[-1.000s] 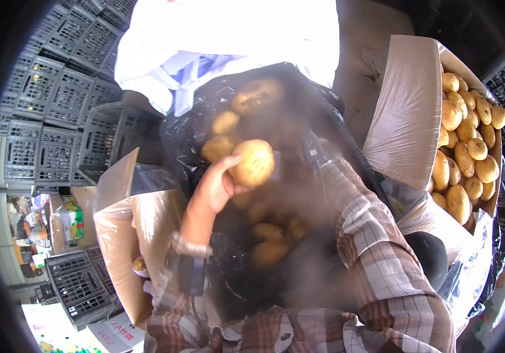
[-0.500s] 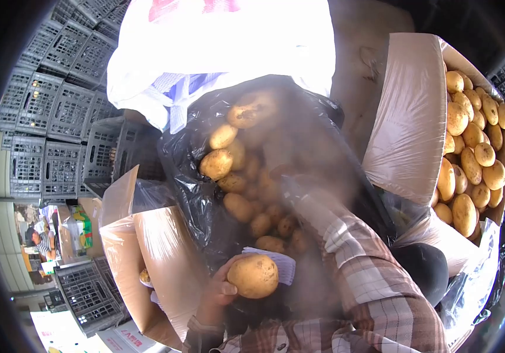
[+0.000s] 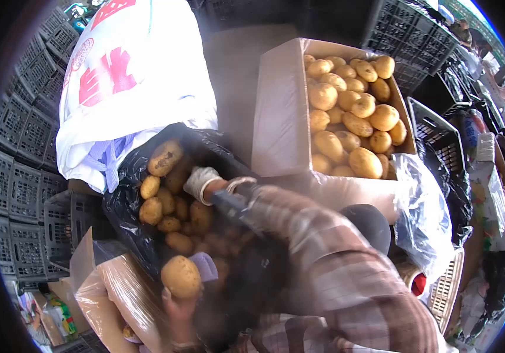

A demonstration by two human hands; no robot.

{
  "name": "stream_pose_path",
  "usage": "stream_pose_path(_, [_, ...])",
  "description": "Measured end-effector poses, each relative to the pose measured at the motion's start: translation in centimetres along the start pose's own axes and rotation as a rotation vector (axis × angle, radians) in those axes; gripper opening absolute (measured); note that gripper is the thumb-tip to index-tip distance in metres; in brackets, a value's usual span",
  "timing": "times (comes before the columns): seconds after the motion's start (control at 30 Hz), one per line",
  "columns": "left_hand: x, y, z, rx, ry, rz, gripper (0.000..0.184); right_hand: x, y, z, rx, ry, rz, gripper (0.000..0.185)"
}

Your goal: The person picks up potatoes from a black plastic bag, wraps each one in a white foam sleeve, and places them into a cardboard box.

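Near the bottom of the view, my left hand is closed on a large potato. A lilac foam net sleeve sticks out beside that potato, against the same hand. My right hand, in a whitish glove, reaches down among loose potatoes inside a container lined with black plastic. Its fingertips point downward and are mostly hidden, so I cannot see whether they grip anything. Haze blurs the potatoes below my right forearm.
An open carton full of potatoes stands to the right. Another carton, with plastic film, is at lower left. A white sack holding lilac foam nets lies behind the black liner. Grey crates are stacked along the left.
The view has turned right, bringing the potato carton nearer the middle. My right hand now shows clearly among the potatoes. My left hand still holds the potato and foam net.
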State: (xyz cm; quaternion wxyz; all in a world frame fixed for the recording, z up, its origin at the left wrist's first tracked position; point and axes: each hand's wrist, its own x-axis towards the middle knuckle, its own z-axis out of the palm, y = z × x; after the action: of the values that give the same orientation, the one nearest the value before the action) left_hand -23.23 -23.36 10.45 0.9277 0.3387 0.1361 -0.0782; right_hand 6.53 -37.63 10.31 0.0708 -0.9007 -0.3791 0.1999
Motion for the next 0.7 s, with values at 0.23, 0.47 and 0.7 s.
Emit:
stream_pose_path(0.23, [0.8,-0.3,2.1,0.072,-0.029,0.008,0.074,-15.9,9.0,-12.6,0.228,0.408,-0.08,0.034])
stream_pose_path(0.47, [0.4,-0.7,1.0,-0.423,-0.001,0.118,0.075,-15.0,9.9,-11.4,0.236,0.261,-0.03,0.032])
stream_pose_path(0.7, [-0.7,-1.3,0.5,0.063,0.174,0.077,0.08,5.9,0.0,4.4,-0.137,-0.085,-0.082,0.024])
